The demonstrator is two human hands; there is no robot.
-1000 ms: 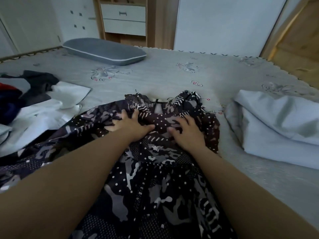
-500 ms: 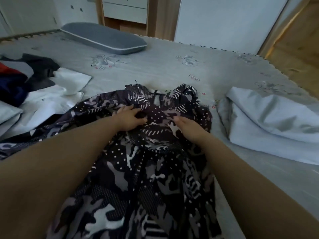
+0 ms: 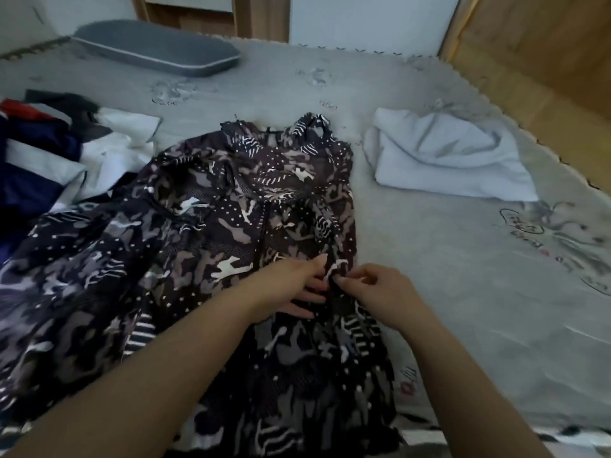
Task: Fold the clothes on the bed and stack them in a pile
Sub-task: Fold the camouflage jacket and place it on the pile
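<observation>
Step in hand, as judged: laying out and straightening the dark patterned garment with white dots and camouflage-like patches (image 3: 211,226), not yet folded; it lies spread on the grey quilted bed cover with embroidered motifs (image 3: 446,259), neckline away from the person, skirt part running toward the near edge. Left hand (image 3: 291,289) rests flat on the fabric at about waist level, fingers extended and relaxed, holding nothing. Right hand (image 3: 377,289) just beside it, thumb and fingertips pinching a small ridge of the same fabric near the garment's right edge. Hands close together, nearly touching. Next move likely calls for pulling that edge straight and smoothing the left-hand spread of cloth, which is bunched and overlaps the heap; only then a lengthwise fold. Count: one patterned garment in work; one loosely folded white cloth (image 3: 446,160) to the right, well apart; one unsorted heap of white, navy, red and black clothes (image 3: 49,160) at left, piece count not resolvable; one flat grey pillow (image 3: 155,52) at the far side; two hands
</observation>
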